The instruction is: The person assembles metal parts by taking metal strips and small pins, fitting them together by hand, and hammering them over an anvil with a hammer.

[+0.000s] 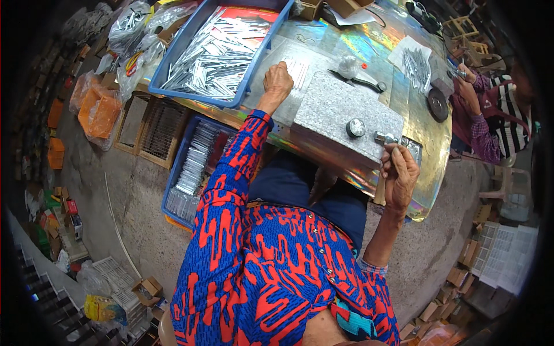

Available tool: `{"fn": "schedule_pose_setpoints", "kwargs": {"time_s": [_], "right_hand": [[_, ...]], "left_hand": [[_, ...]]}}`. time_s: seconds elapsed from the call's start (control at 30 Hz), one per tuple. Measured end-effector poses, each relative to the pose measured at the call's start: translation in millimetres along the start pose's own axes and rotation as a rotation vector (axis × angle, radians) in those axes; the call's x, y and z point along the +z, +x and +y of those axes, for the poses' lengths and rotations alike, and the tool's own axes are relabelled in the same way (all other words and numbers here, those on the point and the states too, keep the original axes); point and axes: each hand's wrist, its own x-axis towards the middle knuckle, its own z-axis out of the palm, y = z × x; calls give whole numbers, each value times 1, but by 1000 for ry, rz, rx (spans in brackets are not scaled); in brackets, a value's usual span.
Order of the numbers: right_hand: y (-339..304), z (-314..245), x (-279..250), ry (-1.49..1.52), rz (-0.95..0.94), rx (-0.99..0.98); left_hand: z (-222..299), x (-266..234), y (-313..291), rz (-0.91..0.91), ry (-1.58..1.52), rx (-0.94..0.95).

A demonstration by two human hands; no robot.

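My right hand (401,176) is closed around the wooden handle of a small hammer (386,138). The hammer's metal head lies at the right edge of a thick speckled stone block (340,109). A round metal piece (355,128) rests on top of that block. My left hand (278,83) is over the table to the left of the block, its fingers curled in. Beside it lies a small row of thin metal strips (296,70). What the left fingers hold, if anything, is hidden.
A blue tray (157,86) heaped with metal strips stands left of my left hand. Below it is another blue bin (168,193) with stacked metal pieces. Black-handled pliers (369,85) lie behind the block. More strips (415,66) sit at right, near another person (490,121).
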Motion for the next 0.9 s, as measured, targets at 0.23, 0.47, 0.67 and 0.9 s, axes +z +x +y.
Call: {"fn": "schedule_pose_setpoints", "kwargs": {"time_s": [0.23, 0.47, 0.67, 0.9], "right_hand": [[-2, 2, -8, -11, 15, -2], [-2, 4, -14, -10, 15, 0], [2, 8, -10, -8, 0, 16], [3, 9, -15, -55, 58, 53]], "left_hand": [[-5, -22, -21, 22, -220, 172], [-50, -121, -12, 80, -251, 121], [-91, -110, 20, -164, -45, -15], [-88, -78, 28, -179, 28, -15]]}}
